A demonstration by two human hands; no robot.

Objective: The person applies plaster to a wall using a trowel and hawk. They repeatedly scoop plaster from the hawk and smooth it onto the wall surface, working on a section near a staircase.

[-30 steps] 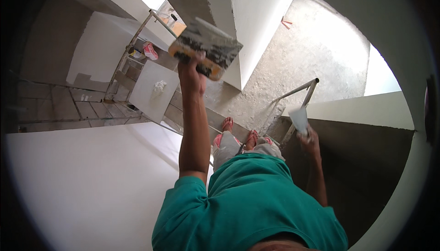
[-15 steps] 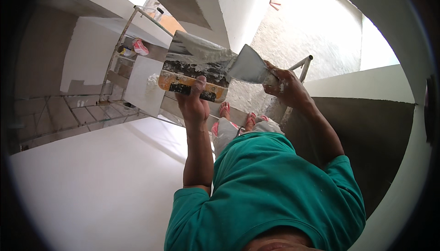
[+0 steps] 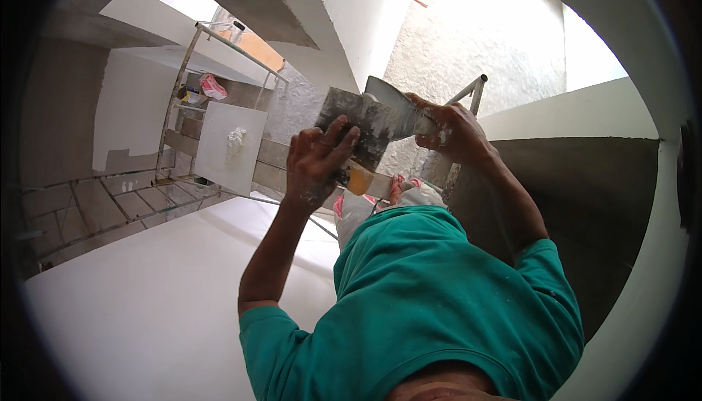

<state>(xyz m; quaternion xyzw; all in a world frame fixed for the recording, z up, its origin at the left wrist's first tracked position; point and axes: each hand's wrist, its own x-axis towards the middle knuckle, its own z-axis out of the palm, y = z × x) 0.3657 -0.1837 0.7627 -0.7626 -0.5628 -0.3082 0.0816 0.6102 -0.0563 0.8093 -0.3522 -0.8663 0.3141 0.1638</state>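
Centrally, one person in one green T-shirt (image 3: 446,298) holds up two bare hands, each with one tool. The left hand (image 3: 318,163), fingers slightly parted, grips one wide trowel (image 3: 376,130) with a yellow-edged handle. The right hand (image 3: 457,132), fingers curled close together, grips one putty knife (image 3: 401,114). The two blades overlap in view; whether they touch cannot be told. Lower down, to the left, one white board (image 3: 218,123) on planks (image 3: 272,154) bears one lump of white paste (image 3: 235,138). Beyond lies one red-and-white bag (image 3: 213,87) near one metal frame (image 3: 183,64); a second metal frame (image 3: 466,89) stands at right.
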